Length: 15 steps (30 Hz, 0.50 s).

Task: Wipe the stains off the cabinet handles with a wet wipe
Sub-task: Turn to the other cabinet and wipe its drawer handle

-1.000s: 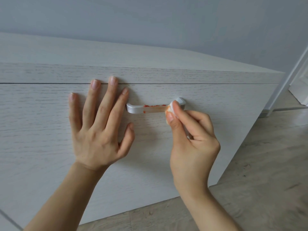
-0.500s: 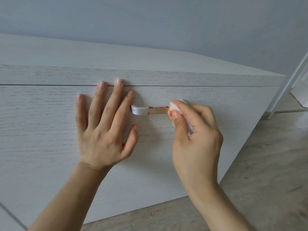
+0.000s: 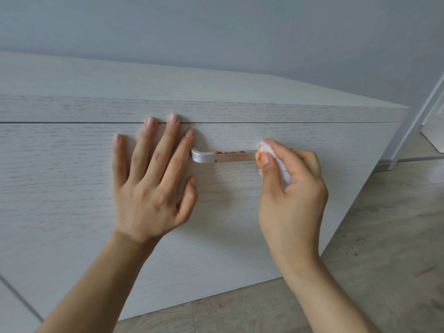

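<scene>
A silver handle [image 3: 223, 156] runs level across the pale wood-grain cabinet front [image 3: 72, 200]. Red stains [image 3: 229, 152] streak its top edge, with a small spot lower at the left. My right hand [image 3: 292, 198] pinches a folded white wet wipe [image 3: 276, 159] between thumb and fingers and holds it against the handle's right end, which it hides. The wipe's edge by the thumb is tinted orange. My left hand [image 3: 149, 179] lies flat on the cabinet front just left of the handle, fingers spread.
The cabinet top [image 3: 168, 82] meets a plain grey wall. Light wooden floor [image 3: 384, 248] runs below and to the right. A white door frame [image 3: 418, 121] stands at the far right.
My right hand with the wipe has slid a little right along the handle, baring more of the stained bar. The left hand stays flat on the cabinet front.
</scene>
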### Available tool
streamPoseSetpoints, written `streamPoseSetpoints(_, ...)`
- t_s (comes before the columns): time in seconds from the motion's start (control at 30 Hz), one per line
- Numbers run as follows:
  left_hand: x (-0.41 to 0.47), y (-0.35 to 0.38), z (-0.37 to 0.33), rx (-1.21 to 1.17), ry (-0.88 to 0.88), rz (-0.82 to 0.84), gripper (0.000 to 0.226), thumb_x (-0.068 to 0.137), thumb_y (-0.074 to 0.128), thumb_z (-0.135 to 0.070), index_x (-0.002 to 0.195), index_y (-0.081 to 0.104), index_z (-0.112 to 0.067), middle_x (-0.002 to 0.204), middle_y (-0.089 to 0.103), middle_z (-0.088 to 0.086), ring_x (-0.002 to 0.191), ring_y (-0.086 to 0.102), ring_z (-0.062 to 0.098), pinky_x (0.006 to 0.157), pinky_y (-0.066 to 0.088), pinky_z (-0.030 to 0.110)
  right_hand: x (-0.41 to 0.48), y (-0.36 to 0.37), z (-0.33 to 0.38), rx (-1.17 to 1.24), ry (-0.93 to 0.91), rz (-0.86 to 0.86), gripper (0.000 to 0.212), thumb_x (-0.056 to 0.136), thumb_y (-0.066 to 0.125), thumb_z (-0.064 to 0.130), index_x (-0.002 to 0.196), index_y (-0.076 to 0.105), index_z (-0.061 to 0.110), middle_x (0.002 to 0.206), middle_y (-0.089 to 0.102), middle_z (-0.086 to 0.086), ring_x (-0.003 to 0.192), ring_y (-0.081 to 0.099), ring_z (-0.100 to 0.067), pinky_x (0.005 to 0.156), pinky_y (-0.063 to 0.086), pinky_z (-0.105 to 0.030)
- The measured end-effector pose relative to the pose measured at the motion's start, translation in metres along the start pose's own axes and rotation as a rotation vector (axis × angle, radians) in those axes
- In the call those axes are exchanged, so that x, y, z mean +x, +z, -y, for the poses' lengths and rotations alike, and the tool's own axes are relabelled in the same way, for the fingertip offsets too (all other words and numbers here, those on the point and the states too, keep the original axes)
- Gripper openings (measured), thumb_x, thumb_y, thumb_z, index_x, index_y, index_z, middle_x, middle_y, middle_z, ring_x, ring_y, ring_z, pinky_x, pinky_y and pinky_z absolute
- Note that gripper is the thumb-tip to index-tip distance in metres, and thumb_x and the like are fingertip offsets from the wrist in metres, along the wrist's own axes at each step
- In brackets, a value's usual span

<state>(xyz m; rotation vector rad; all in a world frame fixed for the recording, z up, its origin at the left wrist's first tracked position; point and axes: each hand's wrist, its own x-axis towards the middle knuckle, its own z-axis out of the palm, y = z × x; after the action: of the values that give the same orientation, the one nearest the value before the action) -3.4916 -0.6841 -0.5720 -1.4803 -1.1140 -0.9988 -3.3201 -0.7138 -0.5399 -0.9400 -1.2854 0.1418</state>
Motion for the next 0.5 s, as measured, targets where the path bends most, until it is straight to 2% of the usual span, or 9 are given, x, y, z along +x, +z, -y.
streamPoseSetpoints(0.33,0.0008,0.0015,-0.0047,-0.033,-0.023,-0.001,0.053,0.092,0.039,-0.031,0.139,0.047,-0.006,0.148,0.033,0.011,0.138,0.028,0.035,0.115,0.009,0.051,-0.0012,0.0017,0.0033,-0.106,-0.131,0.071,0.017,0.088,0.059,0.002,0.100,0.071,0.004,0.089,0.055,-0.003,0.081,0.053,0.011,0.077,0.039,0.001)
streamPoseSetpoints(0.5,0.0012,-0.0008,-0.0005,-0.031,0.006,-0.005,0.053,0.091,0.040,-0.031,0.137,0.050,-0.006,0.146,0.037,0.012,0.137,0.030,0.035,0.115,0.009,0.049,-0.0011,0.0021,0.0053,-0.068,-0.070,0.054,0.017,0.088,0.060,-0.001,0.100,0.070,0.005,0.091,0.057,-0.004,0.082,0.056,0.006,0.076,0.039,0.001)
